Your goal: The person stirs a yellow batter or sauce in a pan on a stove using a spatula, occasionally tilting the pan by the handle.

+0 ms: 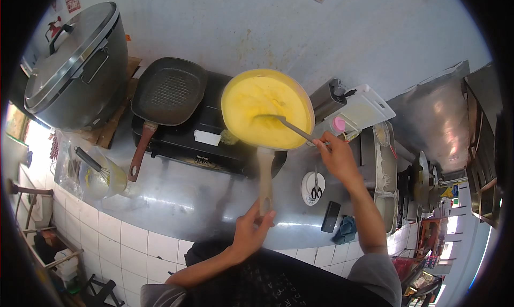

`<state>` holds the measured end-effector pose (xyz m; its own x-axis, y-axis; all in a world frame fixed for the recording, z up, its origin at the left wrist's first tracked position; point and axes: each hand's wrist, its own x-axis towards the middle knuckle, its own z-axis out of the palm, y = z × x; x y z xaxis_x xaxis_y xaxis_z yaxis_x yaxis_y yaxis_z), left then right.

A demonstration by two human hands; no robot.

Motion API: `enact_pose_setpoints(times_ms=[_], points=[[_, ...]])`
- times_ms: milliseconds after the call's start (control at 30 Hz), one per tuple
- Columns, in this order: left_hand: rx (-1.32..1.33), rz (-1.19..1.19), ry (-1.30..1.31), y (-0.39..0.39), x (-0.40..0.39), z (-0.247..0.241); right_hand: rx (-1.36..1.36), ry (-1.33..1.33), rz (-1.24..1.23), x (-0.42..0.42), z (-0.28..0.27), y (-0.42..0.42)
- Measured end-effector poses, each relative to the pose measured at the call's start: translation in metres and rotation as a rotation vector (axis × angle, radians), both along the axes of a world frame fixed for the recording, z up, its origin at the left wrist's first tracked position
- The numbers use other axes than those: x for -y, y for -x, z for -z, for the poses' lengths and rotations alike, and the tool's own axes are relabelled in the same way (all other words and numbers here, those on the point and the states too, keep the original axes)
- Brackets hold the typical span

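Note:
A deep pan (309,106) with a light-coloured rim stands over the right burner of a black Rinnai gas stove (176,156). Thick yellow liquid (249,102) fills much of it. My left hand (252,230) grips the end of the pan's beige handle (265,174), which points towards me. In my right hand (339,158) is the shaft of a grey spatula (297,131). Its head dips into the yellow liquid near the middle of the pan, partly hidden by it.
A square grill pan (168,92) sits on the left burner, handle towards me. Left stand a large lidded pot (92,82) and a plastic jug (114,178) with a whisk (94,164). Scissors (316,186) lie on a white kitchen scale (309,198), near a phone (331,216) and a cloth (345,230).

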<state>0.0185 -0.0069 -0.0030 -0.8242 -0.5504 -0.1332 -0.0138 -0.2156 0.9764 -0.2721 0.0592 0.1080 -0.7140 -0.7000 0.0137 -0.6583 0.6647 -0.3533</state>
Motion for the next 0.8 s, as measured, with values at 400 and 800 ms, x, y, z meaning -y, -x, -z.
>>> enact_pose_setpoints(times_ms=[400,800], points=[[0.024,0.003,-0.053,0.001,0.004,-0.008,-0.021,0.042,-0.026,-0.001,-0.050,-0.068],[0.011,0.006,-0.060,0.003,0.004,-0.002,-0.070,0.115,0.048,0.028,0.032,-0.058]])
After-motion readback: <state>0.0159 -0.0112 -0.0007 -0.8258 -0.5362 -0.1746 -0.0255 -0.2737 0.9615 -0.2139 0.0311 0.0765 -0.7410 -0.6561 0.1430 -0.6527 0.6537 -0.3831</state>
